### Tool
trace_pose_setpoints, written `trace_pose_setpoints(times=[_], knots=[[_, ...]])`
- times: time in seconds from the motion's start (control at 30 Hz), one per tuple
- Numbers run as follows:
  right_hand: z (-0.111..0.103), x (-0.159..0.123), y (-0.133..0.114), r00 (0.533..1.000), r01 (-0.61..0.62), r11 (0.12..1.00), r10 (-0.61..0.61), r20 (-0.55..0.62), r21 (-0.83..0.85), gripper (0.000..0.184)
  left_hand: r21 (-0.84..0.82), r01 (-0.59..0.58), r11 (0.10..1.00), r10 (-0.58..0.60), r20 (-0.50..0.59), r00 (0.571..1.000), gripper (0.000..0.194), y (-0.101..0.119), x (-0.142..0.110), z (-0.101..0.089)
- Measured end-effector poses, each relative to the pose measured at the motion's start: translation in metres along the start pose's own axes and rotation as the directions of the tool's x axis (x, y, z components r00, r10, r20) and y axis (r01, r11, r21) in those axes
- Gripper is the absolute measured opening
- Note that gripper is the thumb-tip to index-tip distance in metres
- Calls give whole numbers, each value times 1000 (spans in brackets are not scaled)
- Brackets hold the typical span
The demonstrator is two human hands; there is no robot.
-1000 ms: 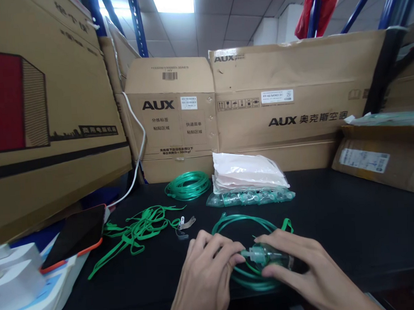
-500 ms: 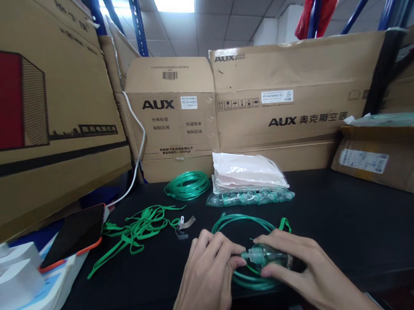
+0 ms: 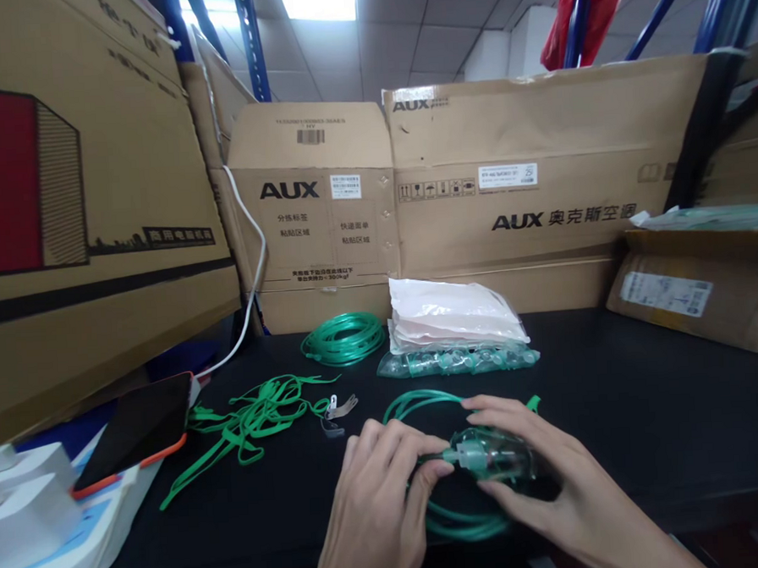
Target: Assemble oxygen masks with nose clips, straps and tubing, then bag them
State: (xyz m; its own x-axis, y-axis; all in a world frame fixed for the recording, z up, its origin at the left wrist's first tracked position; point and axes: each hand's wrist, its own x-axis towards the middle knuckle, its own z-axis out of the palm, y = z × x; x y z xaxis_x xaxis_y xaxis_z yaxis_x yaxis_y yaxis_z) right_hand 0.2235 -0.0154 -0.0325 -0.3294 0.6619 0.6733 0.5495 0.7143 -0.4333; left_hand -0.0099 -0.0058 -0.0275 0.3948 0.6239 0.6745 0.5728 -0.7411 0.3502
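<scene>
A clear green-tinted plastic mask (image 3: pixel 493 460) lies over a coil of green tubing (image 3: pixel 445 518) near the front of the black table (image 3: pixel 645 406). My right hand (image 3: pixel 548 478) wraps its fingers round the mask body. My left hand (image 3: pixel 381 496) pinches the end of the green tubing at the mask's small connector. Both hands are closed. The far side of the mask is hidden under my right fingers.
A tangle of green straps (image 3: pixel 252 422) and small metal clips (image 3: pixel 338 409) lie to the left. Behind them sit another tubing coil (image 3: pixel 344 338), a row of bagged masks (image 3: pixel 459 362) and plastic bags (image 3: pixel 450 314). A phone (image 3: pixel 138 428) rests at left. Cardboard boxes (image 3: pixel 476 194) wall the back.
My right hand has turned the mask and lifted it slightly, with its fingers now over the top. My left hand stays at the connector with the tubing end.
</scene>
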Motion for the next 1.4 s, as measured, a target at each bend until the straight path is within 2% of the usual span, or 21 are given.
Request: trace_pose_setpoints(times=[0.1, 0.33, 0.57, 0.8, 1.0, 1.4], knots=[[2, 0, 2, 999, 32, 999, -32, -10, 40, 57, 2, 10, 1000, -10, 6, 1000, 15, 1, 0, -1], [0, 0, -1, 996, -84, 996, 83, 22, 42, 55, 7, 2, 1000, -2, -10, 1000, 14, 1, 0, 0], [1, -1, -1, 989, -146, 989, 146, -15, -3, 59, 16, 3, 1000, -3, -5, 1000, 15, 1, 1, 0], [-1, -3, -8, 986, -153, 987, 150, -74, -45, 47, 27, 37, 999, -38, 8, 999, 16, 4, 1, 0], [-3, 0, -7, 966, -259, 962, 256, 44, 89, 46, 24, 26, 999, -26, 20, 999, 14, 5, 2, 0], [-4, 1, -10, 943, -332, 907, 317, 96, 261, 55, 5, -3, 1000, 3, 26, 1000, 16, 5, 2, 0]])
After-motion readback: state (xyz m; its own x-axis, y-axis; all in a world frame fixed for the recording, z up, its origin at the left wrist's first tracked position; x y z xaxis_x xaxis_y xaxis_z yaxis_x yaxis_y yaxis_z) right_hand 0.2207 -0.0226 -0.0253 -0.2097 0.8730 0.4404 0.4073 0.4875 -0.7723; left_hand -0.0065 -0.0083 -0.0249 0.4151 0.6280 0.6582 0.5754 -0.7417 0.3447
